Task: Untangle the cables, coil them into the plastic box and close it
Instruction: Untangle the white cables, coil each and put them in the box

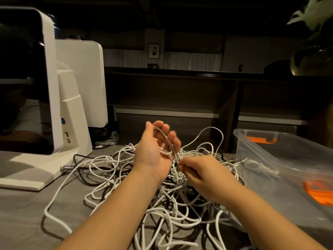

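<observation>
A tangled heap of white and black cables [115,170] covers the grey table in front of me. My left hand [155,147] is raised palm up over the heap, with loops of a white cable [163,134] wound around its fingers. My right hand [200,172] sits just right of it, pinching the same white cable between thumb and fingers. A clear plastic box [288,159] with orange latches [261,140] stands open at the right, and a small white cable bundle [261,166] lies inside it. No lid is in view.
A white monitor-like device on a stand [45,109] and a second white screen [84,78] occupy the left of the table. A grey plug [67,167] lies by the stand's base. Dark shelving runs behind the table.
</observation>
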A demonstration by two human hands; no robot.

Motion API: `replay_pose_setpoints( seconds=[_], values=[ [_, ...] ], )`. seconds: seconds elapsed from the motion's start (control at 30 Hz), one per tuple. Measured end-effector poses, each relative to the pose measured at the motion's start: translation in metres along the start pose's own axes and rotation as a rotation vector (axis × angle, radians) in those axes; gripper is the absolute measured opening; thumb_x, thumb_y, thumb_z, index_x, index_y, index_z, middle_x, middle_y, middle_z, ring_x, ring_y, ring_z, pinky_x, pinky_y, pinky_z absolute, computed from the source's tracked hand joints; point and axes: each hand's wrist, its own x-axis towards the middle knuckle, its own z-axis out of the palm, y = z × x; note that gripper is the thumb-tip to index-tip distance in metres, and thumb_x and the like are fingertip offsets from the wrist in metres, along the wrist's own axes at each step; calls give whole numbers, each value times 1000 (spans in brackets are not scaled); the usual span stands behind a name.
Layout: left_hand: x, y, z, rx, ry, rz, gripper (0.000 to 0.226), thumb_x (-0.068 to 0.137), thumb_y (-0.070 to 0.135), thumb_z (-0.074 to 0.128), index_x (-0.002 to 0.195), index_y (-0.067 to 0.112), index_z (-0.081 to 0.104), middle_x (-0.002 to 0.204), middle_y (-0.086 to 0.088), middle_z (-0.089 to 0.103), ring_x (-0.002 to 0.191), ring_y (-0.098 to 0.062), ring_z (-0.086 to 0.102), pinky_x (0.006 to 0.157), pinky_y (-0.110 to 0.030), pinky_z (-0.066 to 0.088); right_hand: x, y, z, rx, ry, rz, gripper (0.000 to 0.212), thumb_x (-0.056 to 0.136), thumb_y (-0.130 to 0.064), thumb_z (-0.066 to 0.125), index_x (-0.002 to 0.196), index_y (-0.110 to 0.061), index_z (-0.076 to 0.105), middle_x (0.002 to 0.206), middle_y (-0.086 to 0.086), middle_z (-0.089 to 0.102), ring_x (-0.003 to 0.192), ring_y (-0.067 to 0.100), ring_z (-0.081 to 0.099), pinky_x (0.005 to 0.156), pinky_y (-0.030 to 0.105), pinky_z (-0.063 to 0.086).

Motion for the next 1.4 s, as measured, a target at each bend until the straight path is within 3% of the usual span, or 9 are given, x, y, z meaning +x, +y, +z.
replay_pose_setpoints(
  seconds=[0.1, 0.33, 0.53, 0.67, 0.9, 1.1, 1.23, 1.3, 1.4],
  values=[
    [4, 4, -3, -7, -7, -2, 41, 106, 46, 36, 81, 20, 56, 58, 8, 44, 40, -5, 29, 37, -16, 25, -1, 0, -1, 45, -56, -15, 20, 101, -38, 48, 103, -29, 66, 82, -10, 66, 73, 6, 60, 70, 33, 53],
    [11, 17, -8, -63, 57, 74, 43, 107, 46, 34, 78, 21, 53, 56, 8, 41, 39, -6, 23, 36, -17, 22, -2, 15, -9, 143, 281, 77, 14, 93, -43, 56, 85, -33, 62, 66, -10, 59, 63, 6, 55, 55, 15, 38],
    [12, 14, -10, 134, 197, 252, 34, 108, 39, 36, 87, 19, 54, 58, 7, 45, 41, -6, 26, 40, -20, 20, -2, 12, -8, 169, 65, 65, 19, 96, -24, 60, 107, -39, 65, 85, -30, 57, 83, -14, 55, 67, 8, 40],
    [11, 12, -10, 306, 185, 294, 33, 108, 37, 38, 89, 19, 57, 56, 8, 46, 43, -6, 26, 41, -21, 20, -3, 11, -9, 111, -26, -30, 22, 92, -28, 65, 112, -36, 70, 83, -27, 57, 86, -6, 55, 77, 14, 43],
    [11, 6, -12, 715, 76, 241, 40, 107, 43, 32, 89, 15, 54, 61, 5, 43, 45, -6, 29, 41, -20, 25, -4, 14, -9, 169, 27, -147, 22, 91, -20, 67, 108, -31, 75, 76, -23, 52, 82, -1, 55, 70, 13, 43],
    [2, -2, -8, 1162, -101, 185, 27, 105, 28, 32, 100, 24, 58, 91, -2, 56, 68, -11, 45, 58, -26, 36, -4, 12, -4, 374, 186, -118, 28, 90, -17, 68, 102, -41, 72, 80, -18, 61, 77, 6, 60, 67, 16, 47],
    [-2, -3, -9, 1113, -261, 32, 58, 105, 56, 20, 107, 18, 64, 88, -5, 64, 78, -19, 57, 73, -35, 50, -5, 5, -1, 592, 253, 3, 14, 88, -17, 72, 91, -28, 63, 63, -17, 58, 55, 2, 53, 54, 16, 42],
    [-1, -3, -10, 1095, -350, -61, 77, 96, 70, 18, 112, 11, 65, 86, -7, 65, 79, -21, 60, 77, -41, 53, -3, 3, -1, 608, 289, 19, 13, 87, -14, 73, 85, -21, 61, 63, -17, 60, 57, 2, 58, 54, 16, 45],
    [0, -7, -12, 1153, -402, -128, 85, 82, 82, 23, 104, 12, 67, 88, -7, 70, 91, -24, 66, 101, -55, 50, 0, 2, 3, 560, 379, 59, 17, 84, -17, 76, 80, -24, 61, 71, -13, 66, 67, 5, 66, 59, 20, 52]
  ],
)
